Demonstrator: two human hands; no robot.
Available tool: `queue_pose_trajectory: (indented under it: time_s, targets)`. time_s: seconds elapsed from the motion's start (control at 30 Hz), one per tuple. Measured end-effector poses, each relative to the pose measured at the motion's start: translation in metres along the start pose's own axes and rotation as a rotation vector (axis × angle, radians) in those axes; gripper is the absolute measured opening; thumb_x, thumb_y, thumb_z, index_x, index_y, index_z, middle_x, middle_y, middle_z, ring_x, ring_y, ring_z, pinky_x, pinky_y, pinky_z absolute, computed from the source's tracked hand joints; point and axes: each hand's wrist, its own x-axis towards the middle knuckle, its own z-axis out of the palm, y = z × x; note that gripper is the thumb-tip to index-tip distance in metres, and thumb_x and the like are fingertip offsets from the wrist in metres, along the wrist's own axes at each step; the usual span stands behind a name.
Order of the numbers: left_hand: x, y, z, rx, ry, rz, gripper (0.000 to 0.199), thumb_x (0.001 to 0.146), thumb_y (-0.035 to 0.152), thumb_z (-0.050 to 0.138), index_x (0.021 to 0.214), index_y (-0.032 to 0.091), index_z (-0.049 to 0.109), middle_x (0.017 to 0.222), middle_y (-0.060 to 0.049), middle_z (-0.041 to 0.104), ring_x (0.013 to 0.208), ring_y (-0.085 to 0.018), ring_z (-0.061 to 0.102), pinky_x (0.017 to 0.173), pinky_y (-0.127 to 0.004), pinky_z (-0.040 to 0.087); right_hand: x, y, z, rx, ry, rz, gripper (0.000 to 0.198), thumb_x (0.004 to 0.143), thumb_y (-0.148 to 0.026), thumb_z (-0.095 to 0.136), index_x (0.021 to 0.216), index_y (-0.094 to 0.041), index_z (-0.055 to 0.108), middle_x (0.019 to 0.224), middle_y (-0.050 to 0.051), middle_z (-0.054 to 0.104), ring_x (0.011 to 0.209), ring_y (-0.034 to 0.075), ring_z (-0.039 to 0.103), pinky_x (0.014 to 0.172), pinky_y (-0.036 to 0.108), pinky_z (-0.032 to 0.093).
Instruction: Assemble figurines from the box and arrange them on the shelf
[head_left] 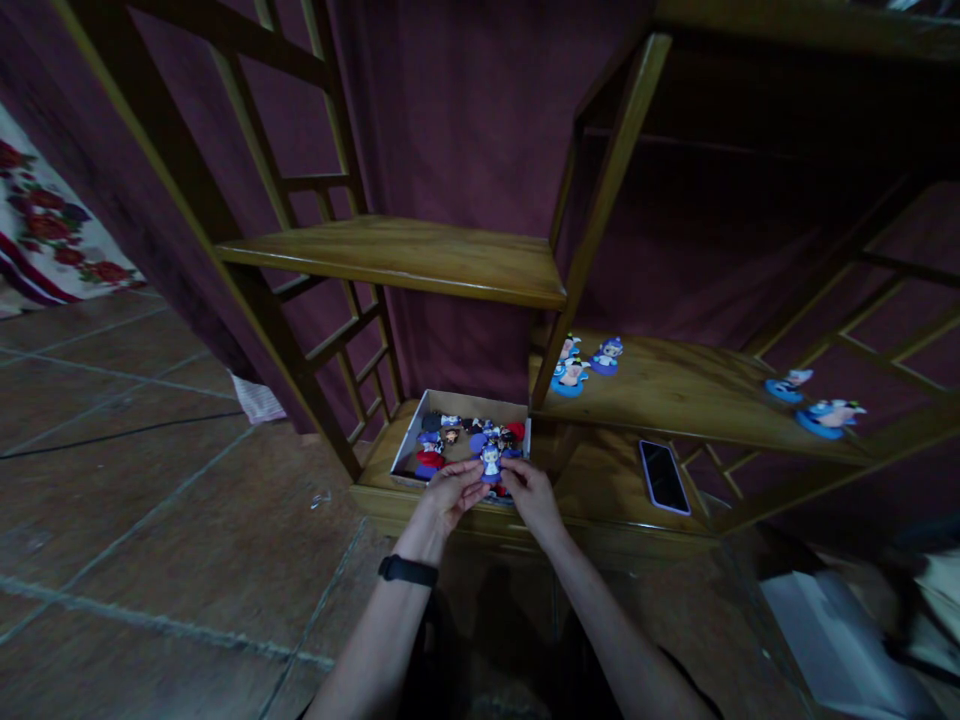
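Note:
Between my two hands is a small purple-and-white figurine [490,463], upright on a purple base. My left hand [453,492] pinches it from the left, and my right hand [531,492] closes on its right side. Just behind and below it, a shallow cardboard box [411,440] on the bottom shelf holds several figurines in purple, red, black and white. Some of these lie on their sides, and my hands hide the box's front part.
A wooden shelf unit [405,258] surrounds the box. On its right middle shelf [675,385] stand a purple figurine [607,356] and several blue-based figurines [570,378]. A phone [664,477] lies on the bottom shelf. Dark curtain [465,120] hangs behind.

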Motion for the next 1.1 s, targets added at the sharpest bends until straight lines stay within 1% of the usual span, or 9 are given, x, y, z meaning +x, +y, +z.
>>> queue_pose_trajectory:
  time_s: [0.2, 0.3, 0.43, 0.53, 0.67, 0.87, 1.1]
  targets:
    - [0.002, -0.003, 0.001, -0.025, 0.019, 0.007, 0.007, 0.071, 0.002, 0.062, 0.074, 0.009, 0.061, 0.061, -0.006, 0.065, 0.052, -0.012, 0.063, 0.055, -0.021, 0.053, -0.002, 0.001, 0.002, 0.006, 0.036, 0.005, 0.022, 0.072, -0.026, 0.056, 0.089, -0.022, 0.07, 0.09, 0.004, 0.066, 0.08, 0.018, 0.061, 0.076, 0.031, 0.049]
    - [0.003, -0.002, 0.0, -0.04, 0.025, 0.009, 0.006, 0.073, 0.004, 0.06, 0.073, 0.01, 0.06, 0.059, -0.005, 0.064, 0.05, -0.011, 0.062, 0.052, -0.02, 0.052, -0.002, 0.001, 0.005, 0.049, 0.053, 0.024, 0.022, 0.071, -0.028, 0.059, 0.089, -0.023, 0.07, 0.089, 0.004, 0.066, 0.077, 0.018, 0.061, 0.072, 0.03, 0.05]
    - [0.004, -0.001, -0.001, -0.056, -0.011, 0.0, 0.004, 0.074, 0.008, 0.06, 0.075, 0.011, 0.059, 0.059, -0.004, 0.064, 0.05, -0.011, 0.062, 0.051, -0.019, 0.051, -0.003, -0.002, 0.007, 0.165, 0.016, 0.102, 0.027, 0.071, -0.036, 0.058, 0.091, -0.021, 0.069, 0.089, 0.004, 0.066, 0.07, 0.016, 0.061, 0.066, 0.029, 0.052]
    - [0.004, -0.001, -0.001, -0.059, -0.034, -0.014, 0.004, 0.075, 0.008, 0.059, 0.076, 0.011, 0.058, 0.058, -0.004, 0.063, 0.05, -0.011, 0.062, 0.05, -0.018, 0.05, -0.003, -0.006, 0.007, 0.243, 0.001, 0.165, 0.031, 0.072, -0.039, 0.057, 0.093, -0.02, 0.068, 0.086, 0.004, 0.066, 0.065, 0.015, 0.06, 0.064, 0.03, 0.052]
    - [0.004, 0.0, -0.001, -0.064, -0.039, -0.039, 0.005, 0.074, 0.008, 0.06, 0.076, 0.011, 0.057, 0.059, -0.004, 0.063, 0.05, -0.011, 0.061, 0.049, -0.018, 0.049, -0.004, -0.009, 0.008, 0.275, 0.012, 0.209, 0.03, 0.07, -0.04, 0.059, 0.091, -0.02, 0.068, 0.085, 0.004, 0.067, 0.065, 0.016, 0.06, 0.063, 0.029, 0.052]
    - [0.003, 0.001, 0.0, -0.062, -0.054, -0.039, 0.006, 0.074, 0.006, 0.059, 0.077, 0.011, 0.058, 0.059, -0.004, 0.063, 0.05, -0.01, 0.061, 0.05, -0.018, 0.05, -0.005, -0.012, 0.008, 0.289, 0.001, 0.229, 0.03, 0.069, -0.038, 0.06, 0.092, -0.021, 0.067, 0.086, 0.003, 0.067, 0.064, 0.015, 0.061, 0.064, 0.03, 0.052]
    - [0.001, 0.001, 0.002, -0.029, 0.02, 0.042, 0.008, 0.073, 0.003, 0.059, 0.076, 0.011, 0.058, 0.06, -0.004, 0.064, 0.052, -0.011, 0.062, 0.055, -0.021, 0.053, -0.007, -0.009, 0.011, 0.287, 0.031, 0.215, 0.034, 0.07, -0.038, 0.059, 0.098, -0.02, 0.066, 0.088, 0.004, 0.068, 0.07, 0.017, 0.063, 0.071, 0.033, 0.052]
